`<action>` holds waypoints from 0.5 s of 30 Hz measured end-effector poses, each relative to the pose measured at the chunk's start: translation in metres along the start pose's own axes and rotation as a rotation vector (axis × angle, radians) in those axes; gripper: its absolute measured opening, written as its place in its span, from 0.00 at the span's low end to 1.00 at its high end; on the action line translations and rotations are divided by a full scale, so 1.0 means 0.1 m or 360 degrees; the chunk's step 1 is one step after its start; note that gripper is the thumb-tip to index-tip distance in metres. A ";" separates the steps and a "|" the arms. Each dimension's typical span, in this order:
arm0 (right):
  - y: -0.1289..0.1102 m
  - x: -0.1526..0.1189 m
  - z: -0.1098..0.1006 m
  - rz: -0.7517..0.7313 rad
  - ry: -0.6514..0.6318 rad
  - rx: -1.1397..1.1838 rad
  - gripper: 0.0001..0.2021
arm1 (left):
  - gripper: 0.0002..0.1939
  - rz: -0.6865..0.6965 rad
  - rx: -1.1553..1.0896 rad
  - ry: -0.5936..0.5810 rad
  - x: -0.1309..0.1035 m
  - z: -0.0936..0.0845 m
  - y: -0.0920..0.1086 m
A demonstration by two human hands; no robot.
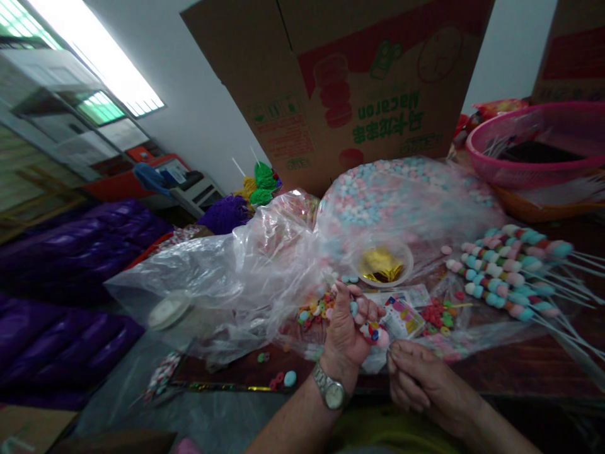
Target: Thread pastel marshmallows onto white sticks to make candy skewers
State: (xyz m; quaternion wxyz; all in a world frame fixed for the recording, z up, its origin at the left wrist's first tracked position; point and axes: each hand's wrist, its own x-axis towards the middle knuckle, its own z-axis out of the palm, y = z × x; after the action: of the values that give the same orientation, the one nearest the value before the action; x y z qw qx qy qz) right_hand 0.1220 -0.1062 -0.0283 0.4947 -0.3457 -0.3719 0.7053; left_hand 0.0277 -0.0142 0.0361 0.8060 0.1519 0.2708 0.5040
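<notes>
My left hand (347,328), with a watch on its wrist, is turned palm up with its fingers curled round a few pastel marshmallows (353,308). A colourful piece (373,333) with a pink marshmallow (382,340) at its end sticks out below the fingers. Close by on the right, my right hand (418,378) has thumb and forefinger pinched together; what lies between them is too small to make out. Beyond both hands are a colourful printed packet (401,318), ring-shaped candies (317,310) and red ring candies (432,315).
A big clear bag of pastel marshmallows (378,195) leans before a cardboard box (378,82). A round tub (410,268) holds gold ties. Finished marshmallow skewers (510,271) lie at right, below a pink basket (539,173). Loose candies (290,378) sit near the table edge.
</notes>
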 end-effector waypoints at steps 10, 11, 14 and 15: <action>-0.03 0.04 -0.19 -0.1465 0.0648 -0.2578 0.13 | 0.19 -0.0001 -0.0083 0.0485 0.13 -0.03 0.05; -0.02 0.04 -0.17 -0.1446 0.0643 -0.2563 0.13 | 0.19 0.0012 -0.0078 0.0474 0.12 -0.02 0.04; 0.01 0.00 -0.10 -0.1166 0.0526 -0.2282 0.14 | 0.21 0.0014 -0.0034 0.0369 0.10 -0.02 0.04; 0.00 -0.02 -0.07 -0.0990 0.0446 -0.2102 0.14 | 0.22 0.0000 -0.0022 0.0326 0.11 -0.02 0.05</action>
State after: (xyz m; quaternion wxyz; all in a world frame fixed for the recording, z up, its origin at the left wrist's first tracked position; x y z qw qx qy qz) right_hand 0.1287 -0.1064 -0.0320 0.4036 -0.5365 -0.7327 0.1115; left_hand 0.0264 -0.0024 0.0346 0.7751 0.0941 0.3482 0.5188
